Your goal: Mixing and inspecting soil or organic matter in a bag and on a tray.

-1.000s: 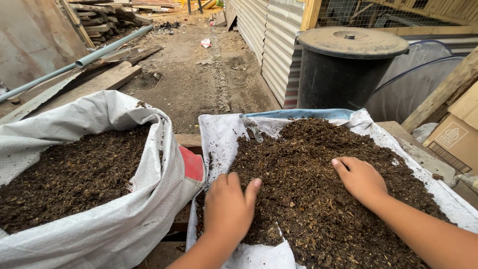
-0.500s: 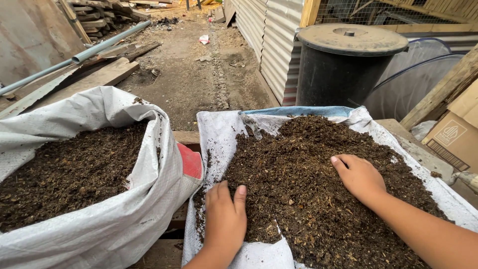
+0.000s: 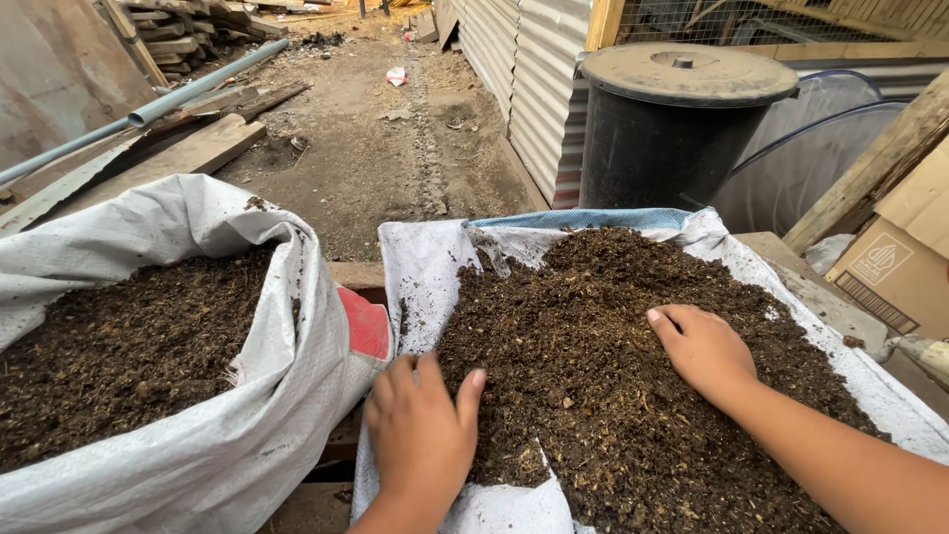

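On the spread white sack (image 3: 425,267), dark compost (image 3: 613,366) heaped, left hand (image 3: 423,430) flat at its near edge, fingers open, right hand (image 3: 704,348) palm-down on the pile (holding nothing), fuller sack (image 3: 247,435) left, black bin (image 3: 672,129) behind.

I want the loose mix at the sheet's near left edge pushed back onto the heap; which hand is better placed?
Probably the left hand: it lies at that edge of the white sheet. The right hand rests mid-heap.
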